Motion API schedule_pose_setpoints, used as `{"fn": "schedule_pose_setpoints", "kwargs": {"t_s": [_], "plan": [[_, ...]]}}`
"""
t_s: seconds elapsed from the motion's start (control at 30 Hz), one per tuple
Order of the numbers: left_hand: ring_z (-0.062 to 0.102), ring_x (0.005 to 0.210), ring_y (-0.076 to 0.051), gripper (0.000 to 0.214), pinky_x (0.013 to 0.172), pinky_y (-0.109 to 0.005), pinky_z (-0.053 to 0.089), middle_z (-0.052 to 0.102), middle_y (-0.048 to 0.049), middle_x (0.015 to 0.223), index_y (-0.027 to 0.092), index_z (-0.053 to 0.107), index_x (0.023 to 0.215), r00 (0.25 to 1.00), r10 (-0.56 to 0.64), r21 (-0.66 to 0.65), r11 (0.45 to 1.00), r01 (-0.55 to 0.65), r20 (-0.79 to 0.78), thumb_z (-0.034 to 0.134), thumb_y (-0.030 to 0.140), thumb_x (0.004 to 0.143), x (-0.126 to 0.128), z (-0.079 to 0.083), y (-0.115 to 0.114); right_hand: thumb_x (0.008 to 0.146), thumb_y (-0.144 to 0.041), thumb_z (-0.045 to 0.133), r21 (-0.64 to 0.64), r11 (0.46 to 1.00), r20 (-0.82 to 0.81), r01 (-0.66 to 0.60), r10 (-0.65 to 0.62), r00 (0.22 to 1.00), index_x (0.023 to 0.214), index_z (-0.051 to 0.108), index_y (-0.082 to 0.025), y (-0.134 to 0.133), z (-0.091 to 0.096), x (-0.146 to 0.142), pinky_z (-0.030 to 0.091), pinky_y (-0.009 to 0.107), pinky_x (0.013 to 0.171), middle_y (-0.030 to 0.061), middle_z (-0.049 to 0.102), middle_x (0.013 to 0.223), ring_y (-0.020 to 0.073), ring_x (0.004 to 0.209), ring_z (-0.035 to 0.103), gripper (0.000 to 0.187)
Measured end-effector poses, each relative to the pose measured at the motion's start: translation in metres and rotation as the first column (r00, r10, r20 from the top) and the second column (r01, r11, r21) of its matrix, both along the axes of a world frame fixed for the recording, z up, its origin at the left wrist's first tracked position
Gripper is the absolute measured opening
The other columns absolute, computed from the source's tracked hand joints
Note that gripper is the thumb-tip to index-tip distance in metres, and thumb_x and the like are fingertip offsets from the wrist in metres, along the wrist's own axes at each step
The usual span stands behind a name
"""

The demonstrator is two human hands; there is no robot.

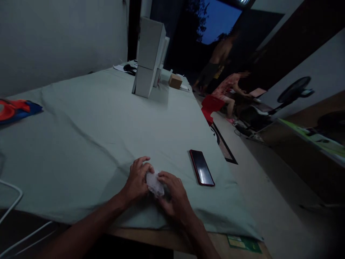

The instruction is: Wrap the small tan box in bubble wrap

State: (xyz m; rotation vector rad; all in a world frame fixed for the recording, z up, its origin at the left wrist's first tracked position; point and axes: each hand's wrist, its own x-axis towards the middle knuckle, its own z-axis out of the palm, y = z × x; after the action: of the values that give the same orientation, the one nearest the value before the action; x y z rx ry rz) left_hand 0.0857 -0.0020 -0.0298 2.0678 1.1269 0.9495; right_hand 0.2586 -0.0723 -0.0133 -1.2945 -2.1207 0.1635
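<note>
Between my two hands is a small whitish crumpled wad (155, 184), perhaps thin plastic or tissue; the dim light hides which. My left hand (137, 180) grips its left side with thumb and curled fingers. On the other side, my right hand (175, 196) closes on it, fingertips at the upper right edge and thumb below. Both hands are just above the pale green tablecloth (113, 126), close to the table's front edge. A phone (202, 168) with a dark screen and red edge lies flat to the right of my right hand.
White boxes (148, 57) stand tall at the back, near a small brown box (175, 81). An orange and blue item (18, 110) lies at the left edge. Beyond the table are a red chair (211, 106), a seated person (229, 86), a standing person (218, 57) and a fan (293, 90).
</note>
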Motion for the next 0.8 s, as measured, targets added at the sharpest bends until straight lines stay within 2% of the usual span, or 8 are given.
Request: {"fn": "schedule_pose_setpoints", "kwargs": {"t_s": [0.17, 0.27, 0.33, 0.4, 0.5, 0.57, 0.67, 0.8], "plan": [[0.043, 0.125, -0.03, 0.027, 0.102, -0.049, 0.037, 0.052, -0.0113, 0.126, 0.02, 0.061, 0.091, 1.0, -0.004, -0.032, 0.999, 0.005, 0.029, 0.061, 0.015, 0.065, -0.003, 0.007, 0.0, 0.079, -0.009, 0.053, 0.044, 0.998, 0.007, 0.039, -0.039, 0.999, 0.117, 0.054, -0.02, 0.007, -0.001, -0.003, 0.045, 0.04, 0.092, 0.0125, 0.062, 0.118, 0.0243, 0.11, 0.056, 0.039], [0.039, 0.13, -0.03, 0.041, 0.109, -0.05, 0.031, 0.048, -0.012, 0.135, 0.019, 0.061, 0.108, 0.995, -0.045, -0.064, 0.997, 0.05, 0.088, 0.057, 0.018, 0.068, -0.006, 0.01, 0.002, 0.081, -0.019, 0.056, -0.16, 0.984, -0.227, 0.073, -0.109, 0.968, 0.103, 0.059, -0.021, 0.026, 0.009, 0.001, 0.048, 0.035, 0.084, 0.008, 0.066, 0.103, 0.022, 0.097, 0.06, 0.023], [0.04, 0.131, -0.03, 0.053, 0.111, -0.05, 0.03, 0.047, -0.0131, 0.137, 0.017, 0.054, 0.122, 0.986, -0.082, -0.146, 0.984, 0.103, 0.145, 0.056, 0.021, 0.069, -0.008, 0.01, 0.005, 0.082, -0.03, 0.058, -0.403, 0.915, -0.39, 0.031, -0.202, 0.898, 0.096, 0.06, -0.02, 0.038, 0.015, 0.005, 0.05, 0.03, 0.073, 0.0044, 0.067, 0.091, 0.0191, 0.083, 0.061, 0.017], [0.044, 0.126, -0.029, 0.066, 0.109, -0.049, 0.033, 0.05, -0.0142, 0.134, 0.015, 0.044, 0.134, 0.975, -0.093, -0.269, 0.952, 0.146, 0.201, 0.056, 0.021, 0.069, -0.008, 0.01, 0.006, 0.083, -0.04, 0.056, -0.602, 0.794, -0.492, -0.08, -0.291, 0.82, 0.091, 0.06, -0.019, 0.045, 0.018, 0.007, 0.048, 0.025, 0.058, 0.0014, 0.063, 0.078, 0.0155, 0.068, 0.058, 0.023], [0.055, 0.111, -0.025, 0.082, 0.1, -0.043, 0.042, 0.053, -0.0132, 0.124, 0.014, 0.028, 0.144, 0.964, -0.066, -0.405, 0.899, 0.17, 0.259, 0.059, 0.021, 0.069, -0.006, 0.008, 0.006, 0.084, -0.049, 0.053, -0.719, 0.667, -0.537, -0.196, -0.354, 0.766, 0.086, 0.059, -0.017, 0.048, 0.016, 0.006, 0.042, 0.021, 0.047, -0.001, 0.056, 0.069, 0.0119, 0.055, 0.051, 0.032], [0.058, 0.102, -0.022, 0.087, 0.095, -0.04, 0.045, 0.053, -0.0123, 0.121, 0.015, 0.022, 0.147, 0.956, -0.056, -0.431, 0.884, 0.182, 0.288, 0.061, 0.022, 0.069, -0.004, 0.009, 0.005, 0.084, -0.049, 0.053, -0.711, 0.682, -0.525, -0.169, -0.356, 0.773, 0.083, 0.059, -0.017, 0.046, 0.014, 0.005, 0.041, 0.02, 0.048, -0.0015, 0.053, 0.068, 0.0114, 0.056, 0.05, 0.032], [0.056, 0.105, -0.022, 0.09, 0.096, -0.039, 0.045, 0.05, -0.0151, 0.126, 0.014, 0.02, 0.148, 0.955, -0.048, -0.443, 0.878, 0.18, 0.293, 0.062, 0.022, 0.069, -0.002, 0.012, 0.003, 0.084, -0.045, 0.055, -0.626, 0.778, -0.491, -0.049, -0.344, 0.8, 0.082, 0.062, -0.017, 0.043, 0.015, 0.005, 0.043, 0.023, 0.059, 0.0005, 0.058, 0.074, 0.0136, 0.067, 0.052, 0.028], [0.05, 0.118, -0.026, 0.093, 0.104, -0.043, 0.038, 0.045, -0.0191, 0.134, 0.013, 0.019, 0.149, 0.962, -0.064, -0.447, 0.876, 0.181, 0.264, 0.065, 0.024, 0.069, -0.001, 0.015, 0.003, 0.082, -0.046, 0.057, -0.612, 0.791, -0.491, 0.005, -0.384, 0.782, 0.11, 0.063, -0.017, 0.038, 0.018, 0.005, 0.047, 0.029, 0.074, 0.0053, 0.065, 0.096, 0.0186, 0.085, 0.058, 0.04]]}}
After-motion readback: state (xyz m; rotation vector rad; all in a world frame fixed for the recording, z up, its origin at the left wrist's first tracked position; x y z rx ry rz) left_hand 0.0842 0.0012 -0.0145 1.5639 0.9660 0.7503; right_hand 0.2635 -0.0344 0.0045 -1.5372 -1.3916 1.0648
